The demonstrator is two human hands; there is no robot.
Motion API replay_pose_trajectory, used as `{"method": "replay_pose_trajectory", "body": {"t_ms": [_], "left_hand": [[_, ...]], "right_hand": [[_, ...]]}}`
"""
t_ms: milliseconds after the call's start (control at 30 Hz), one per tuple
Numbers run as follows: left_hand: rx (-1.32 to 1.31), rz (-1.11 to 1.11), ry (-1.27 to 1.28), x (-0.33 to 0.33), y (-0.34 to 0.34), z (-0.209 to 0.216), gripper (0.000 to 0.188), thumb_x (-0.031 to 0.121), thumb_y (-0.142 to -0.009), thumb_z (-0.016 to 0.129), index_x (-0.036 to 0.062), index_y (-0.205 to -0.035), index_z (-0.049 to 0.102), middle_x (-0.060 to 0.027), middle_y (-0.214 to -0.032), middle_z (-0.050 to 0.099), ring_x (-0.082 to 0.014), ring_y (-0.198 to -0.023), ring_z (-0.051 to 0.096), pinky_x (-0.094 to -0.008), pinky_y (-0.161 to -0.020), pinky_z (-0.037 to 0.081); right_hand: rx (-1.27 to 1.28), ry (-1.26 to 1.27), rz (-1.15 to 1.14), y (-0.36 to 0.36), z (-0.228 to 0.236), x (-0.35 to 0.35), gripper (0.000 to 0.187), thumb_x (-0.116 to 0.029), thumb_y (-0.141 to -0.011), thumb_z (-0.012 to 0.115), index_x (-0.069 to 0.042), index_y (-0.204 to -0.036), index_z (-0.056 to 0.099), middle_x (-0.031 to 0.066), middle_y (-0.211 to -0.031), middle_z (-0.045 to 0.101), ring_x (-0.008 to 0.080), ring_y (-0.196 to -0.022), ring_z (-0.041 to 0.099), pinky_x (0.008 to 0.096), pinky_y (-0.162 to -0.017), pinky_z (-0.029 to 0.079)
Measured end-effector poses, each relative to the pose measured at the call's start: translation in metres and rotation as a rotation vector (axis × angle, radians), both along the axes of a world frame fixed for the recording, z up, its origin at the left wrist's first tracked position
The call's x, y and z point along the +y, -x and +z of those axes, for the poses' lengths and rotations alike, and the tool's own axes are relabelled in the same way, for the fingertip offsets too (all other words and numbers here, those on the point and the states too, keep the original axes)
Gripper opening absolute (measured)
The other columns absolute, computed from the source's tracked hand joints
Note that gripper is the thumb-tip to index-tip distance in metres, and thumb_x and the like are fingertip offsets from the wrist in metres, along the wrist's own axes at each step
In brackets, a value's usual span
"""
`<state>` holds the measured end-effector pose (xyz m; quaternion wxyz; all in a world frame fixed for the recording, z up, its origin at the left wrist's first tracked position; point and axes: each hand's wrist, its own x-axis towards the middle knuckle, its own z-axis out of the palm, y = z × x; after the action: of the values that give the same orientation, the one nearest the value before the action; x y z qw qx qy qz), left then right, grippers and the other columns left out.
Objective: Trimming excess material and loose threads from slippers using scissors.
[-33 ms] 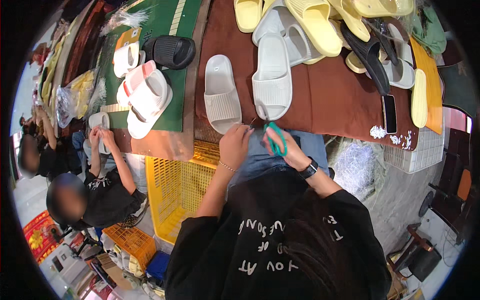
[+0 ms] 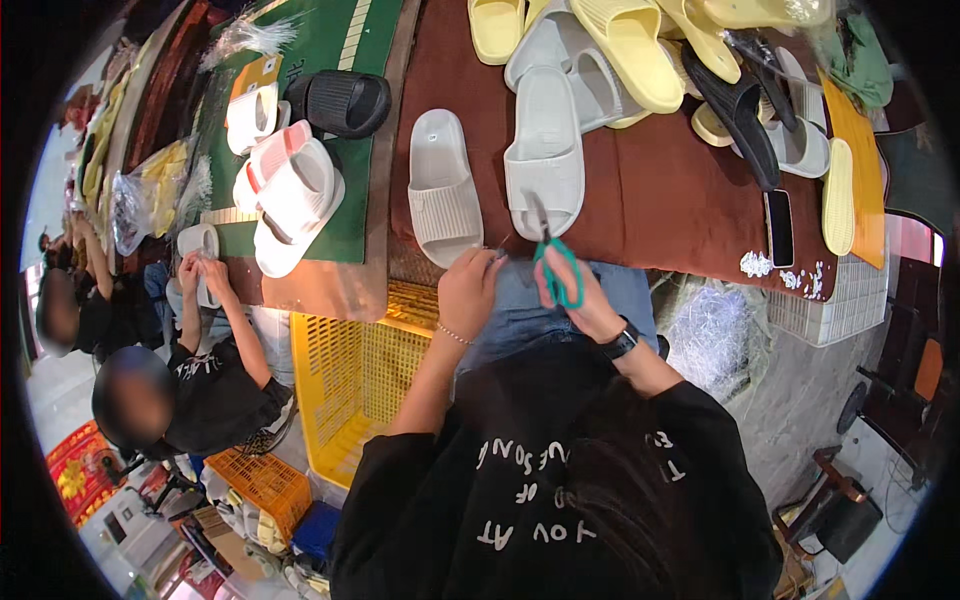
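My right hand (image 2: 592,303) grips green-handled scissors (image 2: 563,272), their blades pointing up over the toe end of a light grey slipper (image 2: 545,180). My left hand (image 2: 467,290) is closed in a pinch at the toe end of a darker grey slipper (image 2: 445,200). A thin strand seems to stick out of its fingertips, but I cannot make out what they hold. Both slippers lie side by side on the brown cloth (image 2: 640,210), toes toward me.
Yellow slippers (image 2: 640,60) and a black slipper (image 2: 735,115) are heaped at the far right. A phone (image 2: 778,228) lies by small white bits (image 2: 757,264). Left stand white slippers (image 2: 290,235), a yellow crate (image 2: 325,400) and a co-worker (image 2: 215,385) handling a slipper.
The scissors have swung from beside my left fingertips to point upward over the light grey slipper, my right hand turning with them. My left hand has hardly moved.
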<state>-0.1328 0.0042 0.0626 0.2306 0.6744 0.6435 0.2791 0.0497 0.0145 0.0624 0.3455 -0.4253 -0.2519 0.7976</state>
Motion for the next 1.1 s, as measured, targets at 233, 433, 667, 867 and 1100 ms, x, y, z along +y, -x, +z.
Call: {"method": "replay_pose_trajectory", "body": {"t_ms": [233,433,667,867,1100], "left_hand": [[-0.322,-0.315,0.41,-0.011,-0.005,0.026,0.013,0.014,-0.088,0.056,0.0018,-0.084,0.06,-0.0154,-0.078,0.062,-0.0329,-0.073,0.061,-0.0383,-0.065,0.048],[-0.875,-0.367,0.609,-0.016,-0.068,0.066,0.016,0.012,-0.093,0.053,-0.0014,-0.088,0.059,-0.0062,-0.069,0.061,-0.0112,-0.057,0.057,-0.0265,-0.053,0.045],[-0.801,-0.088,0.269,0.011,-0.071,0.046,0.015,0.015,-0.091,0.058,0.0014,-0.097,0.062,-0.0072,-0.074,0.064,-0.0093,-0.061,0.057,-0.0251,-0.053,0.044],[0.036,0.448,-0.305,0.124,0.058,0.01,0.035,0.032,-0.082,0.067,0.0025,-0.1,0.061,-0.0139,-0.085,0.062,-0.0309,-0.082,0.06,-0.0395,-0.073,0.047],[0.149,0.334,0.388,0.15,0.086,-0.041,0.06,0.046,-0.067,0.076,-0.0011,-0.101,0.062,-0.0186,-0.099,0.066,-0.0332,-0.095,0.063,-0.0391,-0.078,0.049]], "right_hand": [[0.044,-0.18,-0.737,-0.117,-0.059,0.042,0.023,-0.025,-0.096,0.053,-0.004,-0.106,0.054,0.0023,-0.094,0.056,0.012,-0.089,0.052,0.0287,-0.088,0.043],[-0.273,-0.316,-0.348,-0.085,0.02,0.024,0.06,-0.043,-0.102,0.024,0.002,-0.141,0.03,0.0109,-0.142,0.04,0.018,-0.132,0.034,0.035,-0.111,0.025],[-0.51,-0.316,0.027,-0.071,0.013,-0.043,0.04,-0.031,-0.102,0.034,-0.003,-0.083,0.055,0.0052,-0.088,0.056,0.0114,-0.082,0.052,0.0287,-0.077,0.043],[-0.853,-0.192,-0.937,-0.252,-0.123,-0.101,0.027,-0.025,-0.095,0.045,-0.003,-0.091,0.059,0.009,-0.092,0.058,0.0204,-0.086,0.055,0.0365,-0.081,0.046],[-2.009,0.628,-0.792,-0.316,-0.154,-0.182,0.055,-0.036,-0.083,0.066,0.004,-0.119,0.054,0.0214,-0.118,0.057,0.0353,-0.113,0.051,0.0459,-0.096,0.04]]}}
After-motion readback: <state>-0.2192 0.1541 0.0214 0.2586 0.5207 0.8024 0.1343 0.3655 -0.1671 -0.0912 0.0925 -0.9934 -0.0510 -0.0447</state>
